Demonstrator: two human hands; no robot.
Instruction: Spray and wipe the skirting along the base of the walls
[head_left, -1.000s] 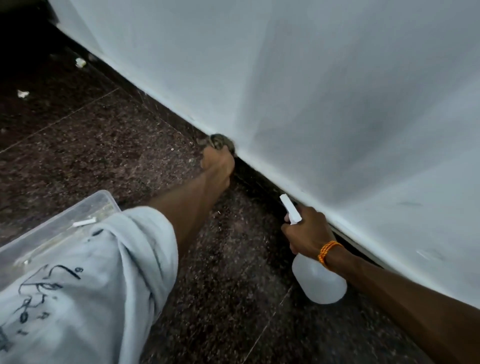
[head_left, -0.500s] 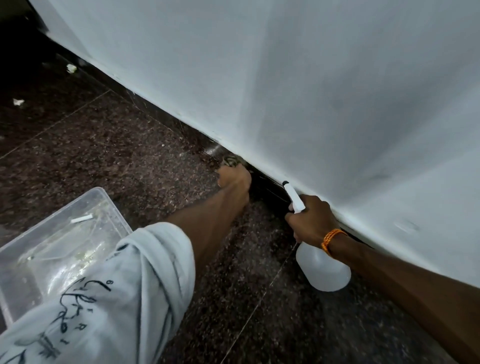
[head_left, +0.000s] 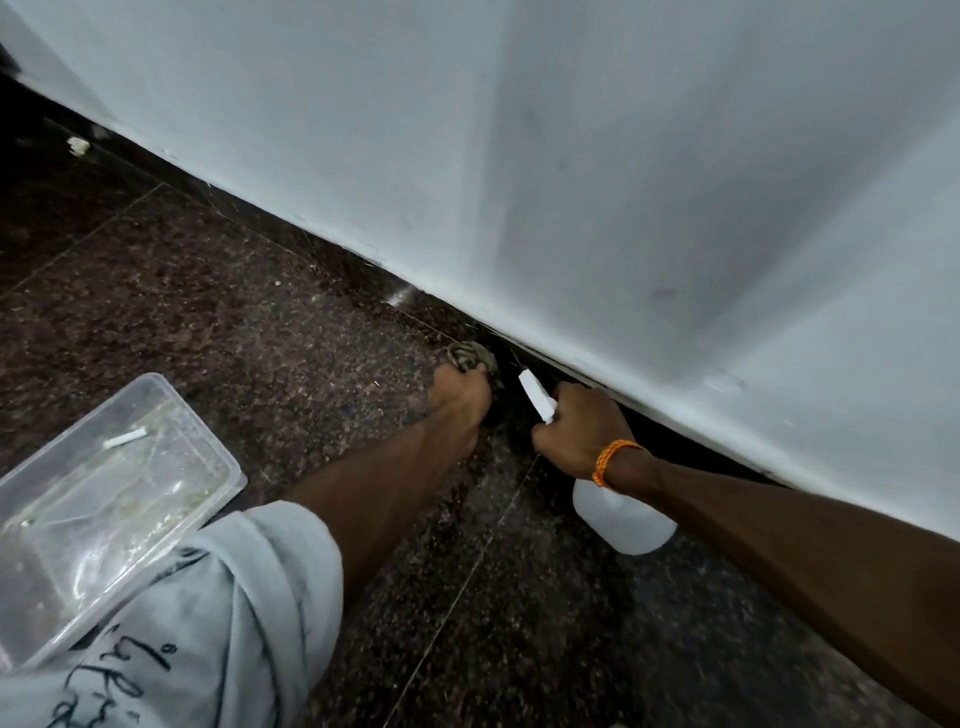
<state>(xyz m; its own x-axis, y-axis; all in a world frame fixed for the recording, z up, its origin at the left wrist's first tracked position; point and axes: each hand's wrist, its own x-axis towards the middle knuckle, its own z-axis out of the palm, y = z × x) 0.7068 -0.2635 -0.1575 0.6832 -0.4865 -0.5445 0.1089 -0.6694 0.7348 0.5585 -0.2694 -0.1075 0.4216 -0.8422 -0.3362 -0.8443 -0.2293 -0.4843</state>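
Skirting (head_left: 410, 304), a low dark polished strip, runs along the foot of the pale painted wall (head_left: 571, 156) from far left to near right, meeting a speckled dark stone floor (head_left: 234, 322) with thin grout lines. The left hand (head_left: 460, 395) has its grip closed around a bunched, mottled cloth (head_left: 470, 356) and presses it against the skirting where strip meets floor. Just to its right, the right hand (head_left: 576, 428) (an orange band on the wrist) is wrapped round the neck of a white, translucent spray bottle (head_left: 621, 522), whose white nozzle (head_left: 535, 397) points up and left toward the cloth; whether a finger is on the trigger I cannot tell.

The wiping step looks to be in hand, with the bottle held ready alongside. One stretch of the strip farther left carries a bright sheen, perhaps wet. Next, I judge, the nozzle needs aiming at a fresh stretch of skirting, keeping mist off the matte wall, before the soft cloth follows along.

A clear, rigid plastic tub (head_left: 104, 493) with rounded corners sits on the floor at near left, beside a pale sleeve (head_left: 234, 613).
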